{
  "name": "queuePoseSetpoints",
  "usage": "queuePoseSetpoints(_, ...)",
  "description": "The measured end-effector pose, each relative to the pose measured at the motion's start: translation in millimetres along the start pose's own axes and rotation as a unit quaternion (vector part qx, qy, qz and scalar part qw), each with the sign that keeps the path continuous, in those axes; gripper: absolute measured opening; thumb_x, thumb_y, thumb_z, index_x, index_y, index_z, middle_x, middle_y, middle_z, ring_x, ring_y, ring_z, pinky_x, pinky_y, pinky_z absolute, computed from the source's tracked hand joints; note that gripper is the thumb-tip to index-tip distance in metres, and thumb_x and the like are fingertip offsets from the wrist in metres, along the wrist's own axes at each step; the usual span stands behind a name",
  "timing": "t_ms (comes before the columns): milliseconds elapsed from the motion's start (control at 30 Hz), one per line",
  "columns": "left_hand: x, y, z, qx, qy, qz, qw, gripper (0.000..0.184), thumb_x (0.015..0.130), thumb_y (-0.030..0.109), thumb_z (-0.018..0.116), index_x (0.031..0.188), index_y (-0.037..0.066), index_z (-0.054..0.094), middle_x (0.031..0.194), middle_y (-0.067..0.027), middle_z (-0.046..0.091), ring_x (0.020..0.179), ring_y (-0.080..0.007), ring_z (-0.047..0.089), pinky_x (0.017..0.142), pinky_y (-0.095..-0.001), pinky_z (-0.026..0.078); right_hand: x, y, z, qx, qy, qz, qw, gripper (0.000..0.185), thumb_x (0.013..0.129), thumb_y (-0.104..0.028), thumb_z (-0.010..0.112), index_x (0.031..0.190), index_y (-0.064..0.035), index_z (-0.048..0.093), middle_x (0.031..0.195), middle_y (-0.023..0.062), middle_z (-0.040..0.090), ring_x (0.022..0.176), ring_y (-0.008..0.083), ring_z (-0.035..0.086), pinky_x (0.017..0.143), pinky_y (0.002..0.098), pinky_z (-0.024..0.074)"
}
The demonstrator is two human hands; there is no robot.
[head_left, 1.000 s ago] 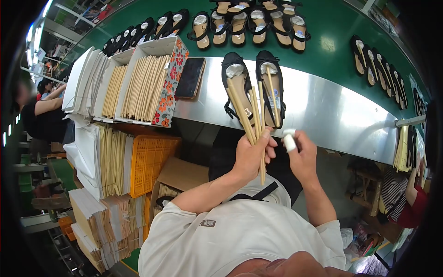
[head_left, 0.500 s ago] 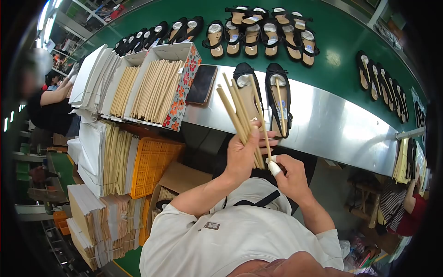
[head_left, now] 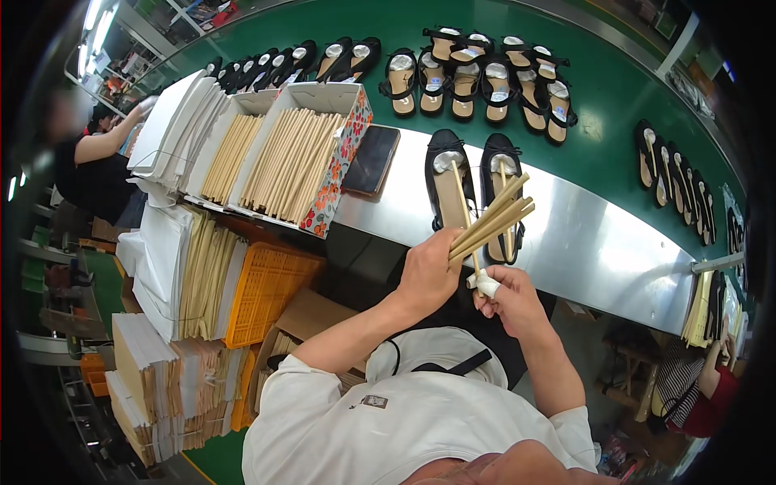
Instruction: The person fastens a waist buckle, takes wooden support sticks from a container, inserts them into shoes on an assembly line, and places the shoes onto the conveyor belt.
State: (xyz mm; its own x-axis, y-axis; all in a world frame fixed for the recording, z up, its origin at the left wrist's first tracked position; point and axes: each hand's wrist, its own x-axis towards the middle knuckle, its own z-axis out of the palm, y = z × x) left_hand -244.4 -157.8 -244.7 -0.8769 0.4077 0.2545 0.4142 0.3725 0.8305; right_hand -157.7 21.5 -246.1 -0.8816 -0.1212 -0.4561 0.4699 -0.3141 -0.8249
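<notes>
My left hand [head_left: 432,271] is closed around a bundle of tan sticks [head_left: 495,225], which fan out up and to the right. My right hand [head_left: 515,301], with white wraps on its fingertips, pinches the lower end of a single tan stick [head_left: 466,194]. That stick's upper end lies over the toe area of the left black shoe [head_left: 445,187]; whether it touches the lining cannot be made out. Beside it, the right black shoe [head_left: 501,145] has a stick lying lengthwise inside, partly hidden by the bundle. Both shoes rest on the metal ledge, toes pointing away from me.
A flowered box [head_left: 331,174] full of sticks and a dark phone [head_left: 373,160] are at the left. More black shoes [head_left: 465,85] stand on the green surface [head_left: 598,89]. Paper stacks and an orange crate [head_left: 263,291] are lower left. Other people are at both sides.
The bundle in my left hand has swung from pointing up-left to pointing up-right. The single stick has tilted the other way, its upper end now over the left shoe. The view has shifted slightly.
</notes>
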Motion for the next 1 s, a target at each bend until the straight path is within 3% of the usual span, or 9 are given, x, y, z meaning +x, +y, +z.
queuePoseSetpoints(233, -2, 1, -1, -0.027, -0.012, -0.017, 0.999, 0.020, 0.096, 0.001, 0.066, 0.116, -0.002, 0.063, 0.090, -0.0211, 0.071, 0.083, -0.0390, 0.073, 0.073, -0.0423, 0.056, 12, -1, 3, 0.056, -0.005, 0.008, 0.998, 0.013, 0.102, -0.010, 0.061, 0.098, 0.0002, 0.068, 0.078, 0.0057, 0.068, 0.059, 0.0074, 0.059, 0.055, 0.0217, 0.0448)
queuePoseSetpoints(300, -3, 0, -3, -0.042, -0.027, -0.047, 0.998, 0.022, 0.098, 0.004, 0.065, 0.119, -0.003, 0.061, 0.089, -0.0184, 0.071, 0.080, -0.0309, 0.074, 0.074, -0.0390, 0.057, 13, 0, 7, 0.063, 0.000, 0.000, 0.998, 0.012, 0.101, -0.009, 0.061, 0.098, 0.0003, 0.068, 0.078, 0.0060, 0.068, 0.059, 0.0076, 0.059, 0.055, 0.0218, 0.0444)
queuePoseSetpoints(333, -5, -2, -2, -0.042, -0.026, -0.048, 0.998, 0.022, 0.098, 0.004, 0.065, 0.119, -0.003, 0.061, 0.089, -0.0184, 0.071, 0.080, -0.0309, 0.074, 0.074, -0.0390, 0.057, 14, 1, 10, 0.070, 0.006, -0.010, 0.997, 0.011, 0.100, -0.008, 0.061, 0.097, 0.0005, 0.068, 0.078, 0.0064, 0.068, 0.059, 0.0077, 0.059, 0.054, 0.0220, 0.0440)
queuePoseSetpoints(400, -8, -6, 2, -0.105, -0.027, -0.108, 0.988, 0.026, 0.101, 0.008, 0.065, 0.123, -0.004, 0.060, 0.089, -0.0138, 0.072, 0.078, -0.0208, 0.071, 0.074, -0.0352, 0.056, 18, 2, 15, 0.066, 0.020, -0.017, 0.997, 0.011, 0.099, -0.008, 0.061, 0.097, 0.0005, 0.068, 0.079, 0.0066, 0.069, 0.059, 0.0078, 0.059, 0.055, 0.0221, 0.0441)
queuePoseSetpoints(533, -7, 1, 0, -0.140, -0.009, -0.161, 0.977, 0.029, 0.102, 0.013, 0.066, 0.124, -0.005, 0.061, 0.090, -0.0100, 0.072, 0.080, -0.0154, 0.067, 0.076, -0.0330, 0.056, 31, 13, 17, 0.060, 0.033, -0.043, 0.997, 0.010, 0.099, -0.007, 0.063, 0.097, 0.0003, 0.069, 0.079, 0.0068, 0.070, 0.061, 0.0076, 0.060, 0.056, 0.0215, 0.0450)
queuePoseSetpoints(800, 15, -3, -6, -0.193, -0.087, -0.285, 0.935, 0.030, 0.098, 0.015, 0.073, 0.116, -0.007, 0.067, 0.078, -0.0047, 0.070, 0.057, -0.0077, 0.060, 0.050, -0.0256, 0.049, 35, 18, 14, 0.062, 0.028, -0.039, 0.997, 0.015, 0.102, -0.014, 0.066, 0.100, 0.0003, 0.070, 0.082, 0.0062, 0.071, 0.063, 0.0075, 0.061, 0.058, 0.0205, 0.0468)
queuePoseSetpoints(1000, 18, 2, -9, -0.226, -0.092, -0.313, 0.918, 0.022, 0.099, 0.013, 0.071, 0.109, -0.006, 0.067, 0.074, -0.0041, 0.066, 0.056, -0.0080, 0.060, 0.049, -0.0255, 0.048, 32, 12, 11, -0.013, 0.010, -0.017, 1.000, 0.014, 0.103, -0.015, 0.067, 0.104, -0.0018, 0.073, 0.086, 0.0053, 0.074, 0.070, 0.0070, 0.065, 0.064, 0.0220, 0.0508)
